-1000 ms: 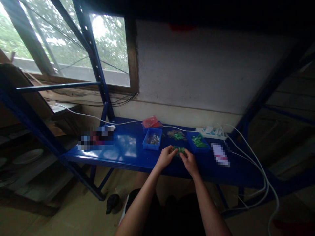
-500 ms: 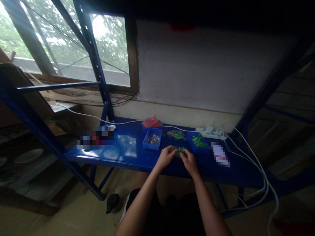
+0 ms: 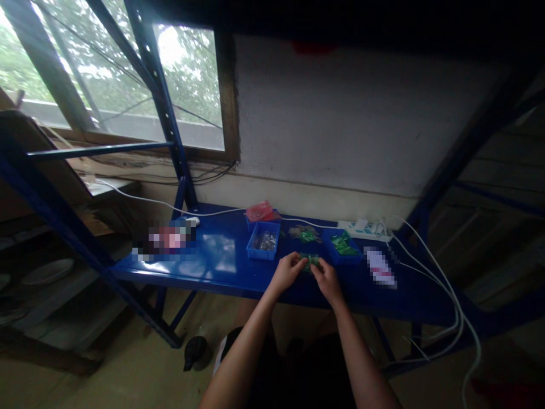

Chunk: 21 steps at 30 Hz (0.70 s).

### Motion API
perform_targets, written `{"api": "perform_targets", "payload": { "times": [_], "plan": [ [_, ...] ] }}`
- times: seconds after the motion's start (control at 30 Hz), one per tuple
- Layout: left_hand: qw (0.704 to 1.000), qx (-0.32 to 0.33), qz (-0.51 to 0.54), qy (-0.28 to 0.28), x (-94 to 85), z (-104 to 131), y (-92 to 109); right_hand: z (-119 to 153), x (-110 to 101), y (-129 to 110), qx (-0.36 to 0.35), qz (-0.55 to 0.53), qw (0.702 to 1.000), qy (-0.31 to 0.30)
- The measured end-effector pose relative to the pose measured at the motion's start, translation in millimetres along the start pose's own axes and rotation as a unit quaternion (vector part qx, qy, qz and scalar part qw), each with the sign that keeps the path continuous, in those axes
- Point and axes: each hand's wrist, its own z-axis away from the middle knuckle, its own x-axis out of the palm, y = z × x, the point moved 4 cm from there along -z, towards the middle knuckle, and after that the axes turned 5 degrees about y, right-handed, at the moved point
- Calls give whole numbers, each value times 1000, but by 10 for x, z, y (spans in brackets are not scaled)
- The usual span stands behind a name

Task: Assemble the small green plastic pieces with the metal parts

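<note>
Near the front edge of the blue table [image 3: 230, 279], my left hand [image 3: 290, 269] and my right hand [image 3: 326, 277] pinch a small green packet [image 3: 309, 261] between them, one at each side. Fine detail of the packet is too small to tell. Just behind it lies a loose pile of green and clear pieces [image 3: 305, 233]. To the right, a blue tray [image 3: 358, 258] holds green packets [image 3: 343, 243]. Left of my hands stands another blue tray [image 3: 251, 254] with small shiny pieces [image 3: 267, 241] inside.
Red packets [image 3: 260, 211] rest on a tray at the back. A white power strip [image 3: 366, 229] with trailing cables lies at the back right, near a blurred-out white item [image 3: 380, 267]. Blue rack posts [image 3: 168, 113] rise at the left. Another pixelated item [image 3: 164, 241] sits far left.
</note>
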Motion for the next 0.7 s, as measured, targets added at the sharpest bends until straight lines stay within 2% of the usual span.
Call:
{"api": "perform_targets", "payload": {
  "times": [0.7],
  "plan": [
    [1000,-1,5,3,-11,9,26,-1,-3,-29,-11,-7,1000,3]
  ]
}}
